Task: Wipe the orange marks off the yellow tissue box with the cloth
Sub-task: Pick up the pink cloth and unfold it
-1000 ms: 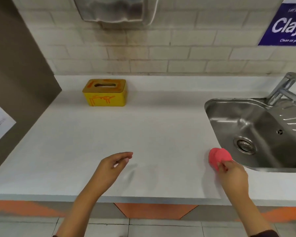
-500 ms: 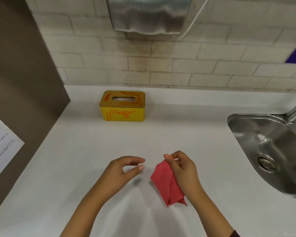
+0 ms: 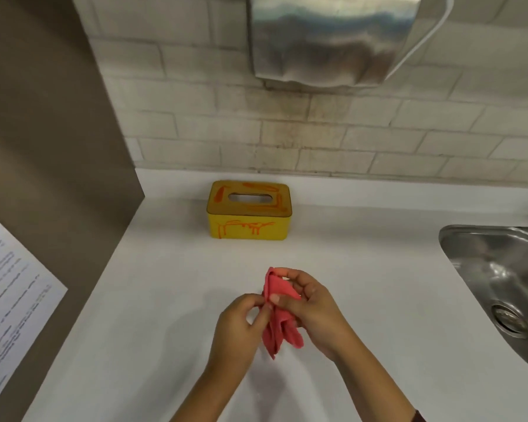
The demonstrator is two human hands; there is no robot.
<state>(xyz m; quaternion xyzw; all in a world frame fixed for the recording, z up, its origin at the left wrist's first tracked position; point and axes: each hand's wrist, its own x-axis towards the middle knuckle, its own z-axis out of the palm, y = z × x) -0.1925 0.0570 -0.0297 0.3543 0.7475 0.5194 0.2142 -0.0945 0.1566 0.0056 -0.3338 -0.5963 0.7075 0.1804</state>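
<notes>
Red cloth [image 3: 277,288] hangs above the counter [image 3: 165,300], left hand [image 3: 238,327] and right hand [image 3: 317,312] fingers [image 3: 299,278] pinching it.

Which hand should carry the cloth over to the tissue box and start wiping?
Probably the right hand: its grip wraps most of the pink cloth, while the left hand only pinches an edge. The yellow tissue box sits ahead, unobstructed.
</notes>
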